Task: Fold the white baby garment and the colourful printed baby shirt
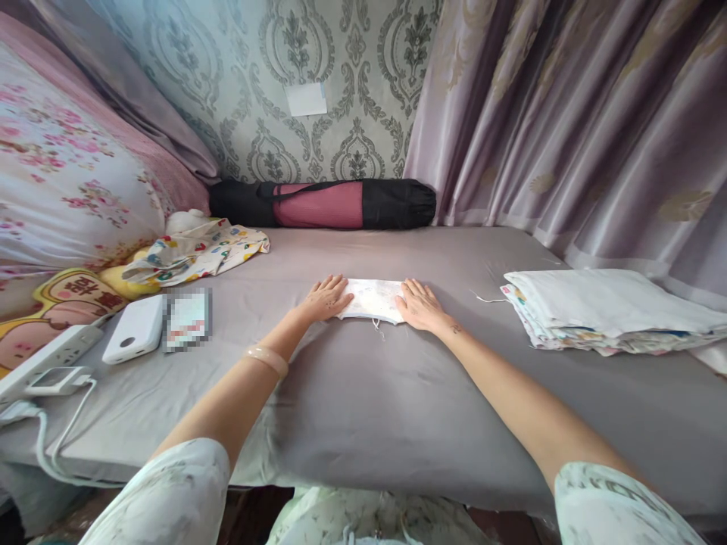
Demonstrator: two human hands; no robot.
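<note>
The small white folded cloth (372,297) lies on the smooth grey sheet (363,401), between your hands. Your left hand (326,297) and right hand (421,304) rest open, palms down, on its ends, seemingly pressing it flat; shifting it would call for even control at both ends. The stack of folded, white-topped patterned cloths (607,304) sits well apart, to your right.

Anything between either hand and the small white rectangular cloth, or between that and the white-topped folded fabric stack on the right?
First gap: nothing visible; left hand and right hand rest on opposite ends of the cloth. Toward the stack, the right hand and a thin white string lie between.
</note>
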